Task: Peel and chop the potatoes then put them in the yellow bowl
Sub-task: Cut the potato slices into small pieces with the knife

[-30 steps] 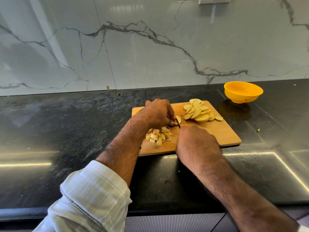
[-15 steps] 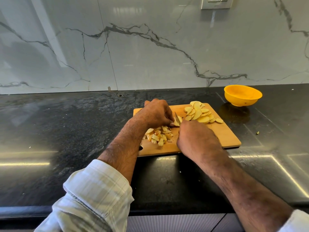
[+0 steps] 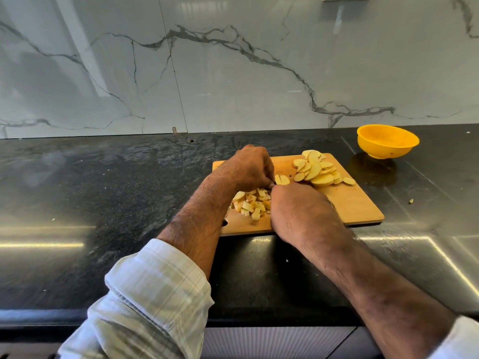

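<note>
A wooden cutting board (image 3: 357,206) lies on the black counter. Its far right part carries a pile of potato slices (image 3: 317,172). A heap of small chopped potato pieces (image 3: 252,203) sits between my two wrists. My left hand (image 3: 246,167) curls over the board and pinches a cut potato slice (image 3: 282,179) by its left edge. My right hand (image 3: 298,208) is fisted just in front of that slice, gripping a knife whose handle and blade are almost fully hidden under the hand. The yellow bowl (image 3: 387,141) stands to the right beyond the board, with nothing visible inside it.
A marble backsplash (image 3: 233,73) rises behind the counter (image 3: 103,190). A small dark object (image 3: 225,223) pokes out under my left forearm at the board's front left edge. A tiny scrap (image 3: 410,201) lies on the counter right of the board.
My right hand has drawn the knife back toward me and its blade no longer shows. My left hand stays on the slice. The view has shifted slightly.
</note>
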